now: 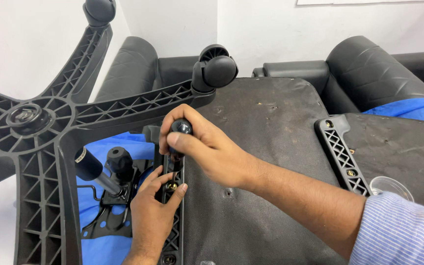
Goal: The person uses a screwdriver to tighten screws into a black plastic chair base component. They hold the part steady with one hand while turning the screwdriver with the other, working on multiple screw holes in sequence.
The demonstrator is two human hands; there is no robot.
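A screwdriver (176, 147) stands upright with its tip on a brass-coloured screw (172, 186) set in a black latticed bracket (173, 230), which lies along the left edge of an upturned chair seat (256, 162). The right hand (207, 147) is closed around the screwdriver's dark handle, fingers wrapped tight and the rounded cap showing at the top of the fist. The left hand (150, 216) lies on the bracket below, thumb and fingertips pinched together at the screw and the tool's shaft. Left of the hands, a black metal mechanism plate (106, 211) with a knob (119, 159) and a gas cylinder (90, 169) lies on blue sheeting (104, 248). A black five-armed chair base (40, 127) with castors (215, 68) stands over this area. A second latticed bracket (342, 152) lies on the right of the seat, near a clear plastic cup (391, 186). Black sofas (369, 68) line the white wall behind.
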